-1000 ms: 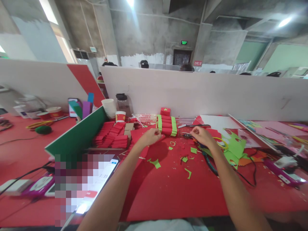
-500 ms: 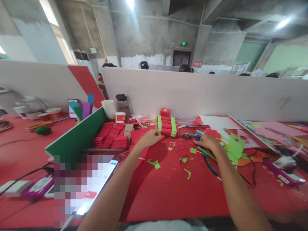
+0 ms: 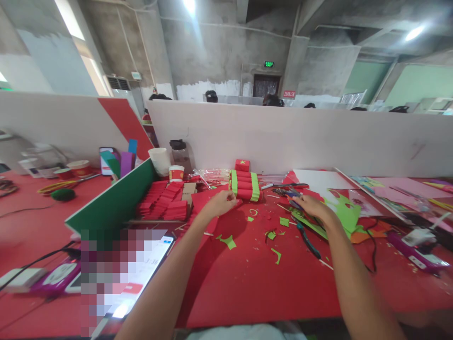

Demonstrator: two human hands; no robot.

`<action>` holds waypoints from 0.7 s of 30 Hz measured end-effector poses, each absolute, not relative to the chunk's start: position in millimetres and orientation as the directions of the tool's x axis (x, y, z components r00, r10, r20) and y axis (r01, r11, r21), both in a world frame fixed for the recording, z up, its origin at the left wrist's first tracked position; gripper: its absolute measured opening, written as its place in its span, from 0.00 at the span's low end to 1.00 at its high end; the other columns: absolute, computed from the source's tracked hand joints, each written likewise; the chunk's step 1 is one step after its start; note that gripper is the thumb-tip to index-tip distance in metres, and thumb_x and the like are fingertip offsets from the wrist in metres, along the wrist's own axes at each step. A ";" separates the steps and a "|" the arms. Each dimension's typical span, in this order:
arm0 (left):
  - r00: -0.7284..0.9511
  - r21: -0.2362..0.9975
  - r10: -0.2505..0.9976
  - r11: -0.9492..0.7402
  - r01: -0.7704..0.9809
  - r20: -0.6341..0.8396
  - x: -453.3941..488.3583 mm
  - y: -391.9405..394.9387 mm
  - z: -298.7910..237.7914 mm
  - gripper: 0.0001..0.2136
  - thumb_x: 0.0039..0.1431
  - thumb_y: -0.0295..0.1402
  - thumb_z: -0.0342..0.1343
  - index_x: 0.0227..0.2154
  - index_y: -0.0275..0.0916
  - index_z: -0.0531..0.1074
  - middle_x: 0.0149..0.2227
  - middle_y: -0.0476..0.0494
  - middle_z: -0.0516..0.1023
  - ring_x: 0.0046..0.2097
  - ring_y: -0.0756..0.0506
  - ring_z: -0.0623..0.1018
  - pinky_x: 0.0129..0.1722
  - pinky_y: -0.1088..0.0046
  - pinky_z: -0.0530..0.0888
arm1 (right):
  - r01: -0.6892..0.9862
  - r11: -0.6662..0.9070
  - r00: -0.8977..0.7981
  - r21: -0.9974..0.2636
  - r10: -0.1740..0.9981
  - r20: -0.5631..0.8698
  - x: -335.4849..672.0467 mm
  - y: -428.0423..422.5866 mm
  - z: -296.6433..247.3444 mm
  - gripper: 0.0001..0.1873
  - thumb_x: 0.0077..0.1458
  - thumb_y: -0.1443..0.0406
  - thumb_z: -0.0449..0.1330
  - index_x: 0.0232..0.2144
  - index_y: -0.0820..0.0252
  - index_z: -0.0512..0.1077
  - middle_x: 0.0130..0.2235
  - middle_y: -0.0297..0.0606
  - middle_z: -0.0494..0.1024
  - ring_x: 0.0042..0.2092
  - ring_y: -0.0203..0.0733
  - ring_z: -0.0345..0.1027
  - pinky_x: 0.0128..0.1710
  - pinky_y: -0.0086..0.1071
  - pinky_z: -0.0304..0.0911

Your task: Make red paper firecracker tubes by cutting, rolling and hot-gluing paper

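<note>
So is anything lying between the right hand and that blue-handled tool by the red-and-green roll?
Nothing visible does. The right hand reaches right up to the blue-handled tool on the red table; whether it touches I cannot tell. Green paper lies beside the hand, not in the way.

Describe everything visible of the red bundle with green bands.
The red bundle is a stack of red rolls, paper-like, lying sideways, wrapped by two light-green bands near its ends. It rests on the red table by the white partition, a star-marked red box behind it. The left hand is beside it; contact unclear.
</note>
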State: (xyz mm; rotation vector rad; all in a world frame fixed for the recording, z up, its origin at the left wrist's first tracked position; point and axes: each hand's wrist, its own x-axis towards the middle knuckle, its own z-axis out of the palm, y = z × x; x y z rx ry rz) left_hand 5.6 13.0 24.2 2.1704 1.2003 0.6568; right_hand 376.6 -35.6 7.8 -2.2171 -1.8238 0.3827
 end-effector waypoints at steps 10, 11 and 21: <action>0.491 0.636 0.856 -0.472 0.610 0.164 5.6 18.1 18.9 0.11 0.54 0.41 0.52 0.26 0.38 0.69 0.27 0.48 0.74 0.29 0.49 0.71 0.29 0.74 0.65 | 0.787 -0.143 0.276 -0.601 0.952 0.134 360.2 -44.6 17.4 0.22 0.57 0.49 0.52 0.21 0.59 0.67 0.22 0.35 0.71 0.27 0.40 0.66 0.29 0.30 0.56; 0.491 0.636 0.856 -0.471 0.612 0.162 5.6 18.8 18.0 0.11 0.54 0.41 0.52 0.26 0.38 0.70 0.27 0.48 0.74 0.29 0.49 0.71 0.29 0.74 0.65 | 0.754 -0.112 0.262 -0.647 0.955 0.140 358.0 -45.7 18.2 0.22 0.56 0.49 0.52 0.21 0.59 0.67 0.21 0.34 0.71 0.26 0.39 0.65 0.28 0.29 0.55; 0.467 0.653 0.873 -0.436 0.619 0.139 6.0 14.1 22.0 0.13 0.53 0.44 0.52 0.27 0.38 0.70 0.27 0.48 0.73 0.27 0.49 0.70 0.26 0.74 0.63 | 0.169 0.100 0.161 -0.981 0.979 0.128 329.7 -54.3 30.4 0.20 0.48 0.49 0.65 0.31 0.59 0.71 0.22 0.30 0.69 0.22 0.31 0.58 0.18 0.24 0.52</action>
